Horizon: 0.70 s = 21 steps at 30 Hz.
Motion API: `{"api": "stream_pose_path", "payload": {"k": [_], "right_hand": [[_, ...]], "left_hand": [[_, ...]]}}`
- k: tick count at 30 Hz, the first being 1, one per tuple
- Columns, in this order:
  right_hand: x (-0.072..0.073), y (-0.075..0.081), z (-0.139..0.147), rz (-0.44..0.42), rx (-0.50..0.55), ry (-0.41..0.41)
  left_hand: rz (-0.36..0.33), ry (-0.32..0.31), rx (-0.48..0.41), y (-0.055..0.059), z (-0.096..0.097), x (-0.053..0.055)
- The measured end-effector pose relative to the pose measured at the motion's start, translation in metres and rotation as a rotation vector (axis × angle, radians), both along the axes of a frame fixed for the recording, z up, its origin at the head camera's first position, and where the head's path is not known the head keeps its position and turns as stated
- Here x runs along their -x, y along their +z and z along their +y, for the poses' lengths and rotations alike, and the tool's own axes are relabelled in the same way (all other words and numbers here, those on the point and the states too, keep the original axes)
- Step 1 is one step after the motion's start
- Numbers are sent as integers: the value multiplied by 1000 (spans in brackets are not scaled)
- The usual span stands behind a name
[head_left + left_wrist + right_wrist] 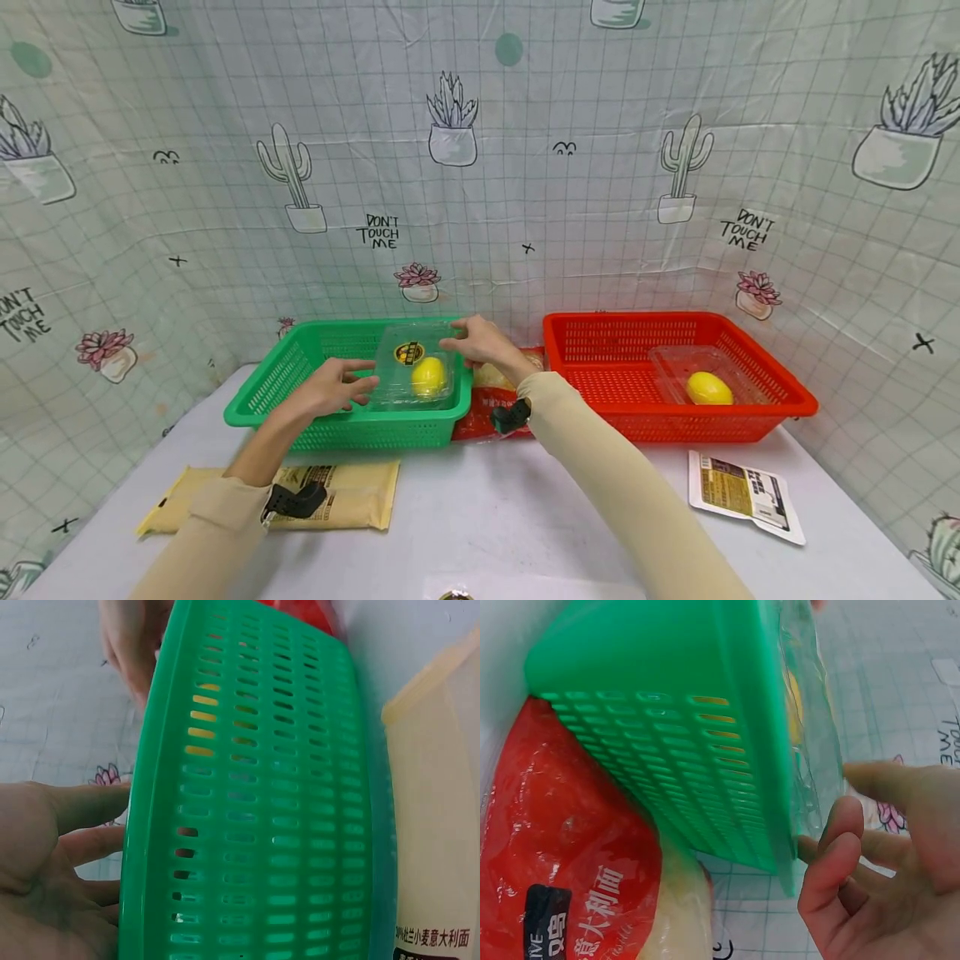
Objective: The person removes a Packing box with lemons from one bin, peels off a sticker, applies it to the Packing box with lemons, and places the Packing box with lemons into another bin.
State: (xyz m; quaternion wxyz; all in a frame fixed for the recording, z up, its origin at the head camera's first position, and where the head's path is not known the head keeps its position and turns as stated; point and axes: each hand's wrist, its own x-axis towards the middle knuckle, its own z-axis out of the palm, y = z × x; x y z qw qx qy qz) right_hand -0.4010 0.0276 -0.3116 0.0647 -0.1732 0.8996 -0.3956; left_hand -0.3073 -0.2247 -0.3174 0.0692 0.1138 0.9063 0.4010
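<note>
A clear plastic box (392, 385) with a round black-and-yellow label and a yellow lemon (428, 377) showing in it sits at the right end of the green basket (258, 379). My left hand (339, 387) is at the box's left side, fingers extended over the basket; in the left wrist view the basket wall partly hides them. My right hand (483, 343) is at the box's far right corner, with loosely bent fingers. In the right wrist view, a fingertip meets the edge of the clear box (821, 750), and other fingers are right by the basket rim.
On the right stands a red basket (600, 398) holding another clear box with a lemon (708, 388). A red pasta bag (480, 417) lies between the baskets. A yellowish pasta packet (345, 496) lies front left, a white pouch (746, 496) front right. A patterned curtain hangs behind.
</note>
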Motion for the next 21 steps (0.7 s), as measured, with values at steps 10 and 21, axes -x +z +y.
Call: {"api": "stream_pose_path", "payload": {"k": [10,21], "right_hand": [[0,-5,-8,53,-152,22],[-6,-3,-15,153,-403,-13]], "left_hand": [[-63,-30,58,-1,0,6],[-104,-122,147,-4,3,15]]}}
